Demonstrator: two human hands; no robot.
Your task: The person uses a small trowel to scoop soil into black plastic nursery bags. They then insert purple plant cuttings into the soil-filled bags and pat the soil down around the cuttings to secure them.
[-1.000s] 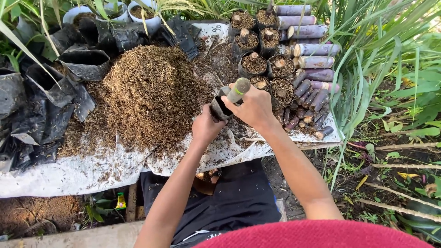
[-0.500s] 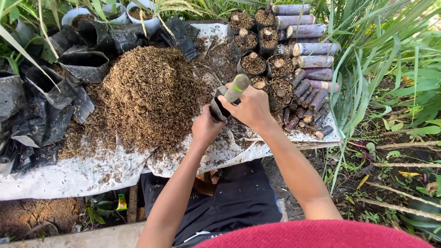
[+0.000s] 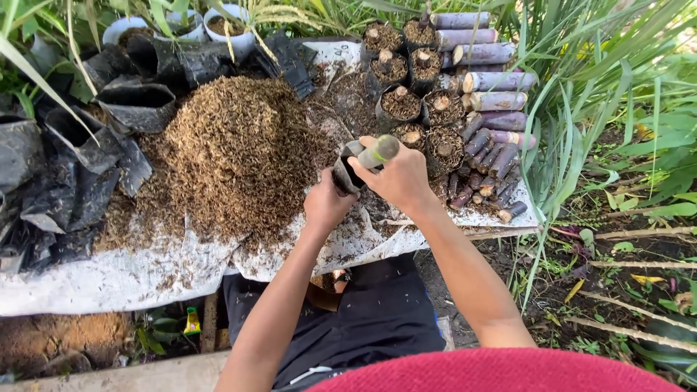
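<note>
My left hand [image 3: 327,205] grips a small black plastic grow bag [image 3: 344,173] by its side, its mouth open toward the right. My right hand [image 3: 400,178] holds a short greenish cane cutting [image 3: 378,152], whose lower end is in the bag's mouth. Both hands hover over a white sheet [image 3: 145,272] just right of a big heap of brown husk [image 3: 232,152]. Behind my right hand stand several black bags filled with husk and a cane piece each [image 3: 401,101].
Purple cane cuttings [image 3: 494,80] lie stacked at the back right, with smaller pieces [image 3: 488,181] next to my right hand. Empty black bags [image 3: 72,152] pile up at the left. White pots [image 3: 225,18] stand at the back. Grass blades [image 3: 610,80] and bare soil [image 3: 610,283] lie to the right.
My right hand has lowered and tipped the cane cutting further over the bag's mouth. My left hand and the bag have stayed almost in place.
</note>
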